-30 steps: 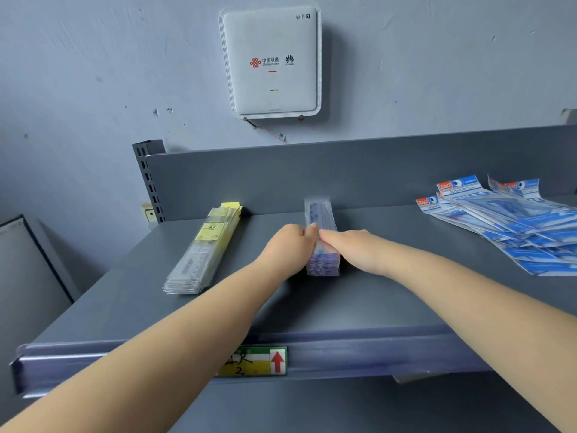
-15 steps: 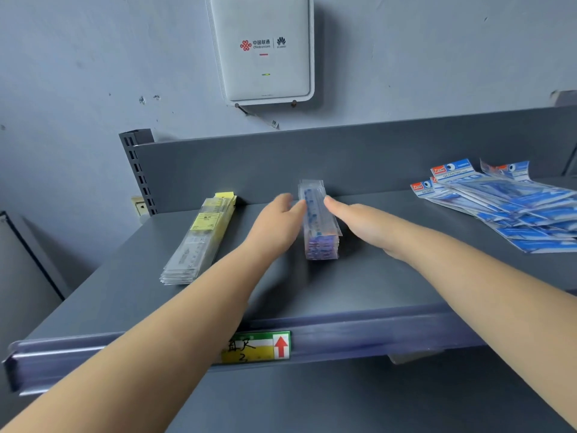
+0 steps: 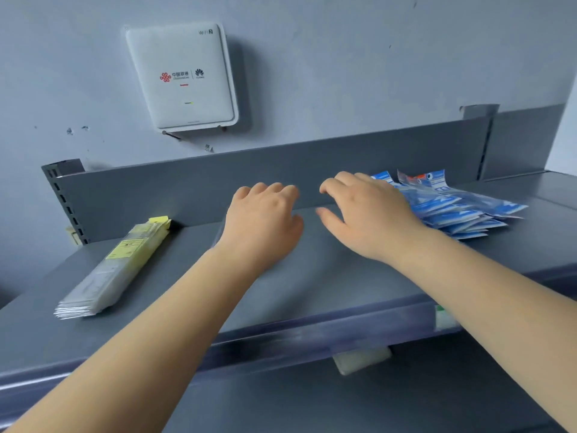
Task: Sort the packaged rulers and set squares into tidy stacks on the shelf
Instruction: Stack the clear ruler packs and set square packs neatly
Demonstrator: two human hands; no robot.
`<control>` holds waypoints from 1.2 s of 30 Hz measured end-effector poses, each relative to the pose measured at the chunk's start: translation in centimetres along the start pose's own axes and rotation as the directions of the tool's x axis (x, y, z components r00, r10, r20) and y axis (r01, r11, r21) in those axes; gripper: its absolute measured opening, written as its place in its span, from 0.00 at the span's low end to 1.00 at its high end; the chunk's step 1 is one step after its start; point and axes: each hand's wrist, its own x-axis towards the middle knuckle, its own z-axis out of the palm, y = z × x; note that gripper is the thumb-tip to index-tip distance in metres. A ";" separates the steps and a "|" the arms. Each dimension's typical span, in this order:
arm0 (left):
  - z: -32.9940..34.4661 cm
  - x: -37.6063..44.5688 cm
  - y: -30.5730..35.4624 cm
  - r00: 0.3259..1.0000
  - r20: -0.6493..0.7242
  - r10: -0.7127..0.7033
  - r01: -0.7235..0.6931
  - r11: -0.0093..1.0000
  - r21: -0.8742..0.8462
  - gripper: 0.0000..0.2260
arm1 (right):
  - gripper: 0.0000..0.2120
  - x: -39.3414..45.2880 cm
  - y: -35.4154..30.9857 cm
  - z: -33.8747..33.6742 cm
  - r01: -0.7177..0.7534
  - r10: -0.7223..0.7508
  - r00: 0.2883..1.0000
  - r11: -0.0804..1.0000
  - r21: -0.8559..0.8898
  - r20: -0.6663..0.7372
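Packaged rulers lie in two groups on a grey metal shelf [image 3: 312, 276], seen from above by a head-worn camera. At the left, a neat stack of clear-wrapped rulers with yellow labels [image 3: 115, 264] lies at a slant, its far end close to the shelf's back panel [image 3: 187, 179]. At the right, a loose, fanned pile of blue packets [image 3: 462, 210] spreads out near that panel.

Both bare arms reach forward over the middle of the shelf. The left hand [image 3: 262, 223] hovers palm down, fingers loosely curled, holding nothing that can be seen; whether anything lies beneath it cannot be told, since the hand hides that spot. The right hand [image 3: 368, 214] is just beside it, also palm down, fingers relaxed and slightly bent, thumb spread out. Its outer edge overlaps the near side of the blue packets, but whether it touches them cannot be told. It grasps nothing.

On the wall above hangs a white WiFi box [image 3: 181, 79].
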 end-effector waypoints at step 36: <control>9.1 10.5 15.0 0.705 0.630 -0.326 0.703 0.440 -0.559 0.23 | 0.33 -1.1 27.9 3.2 -0.471 0.177 0.698 0.844 0.258 0.694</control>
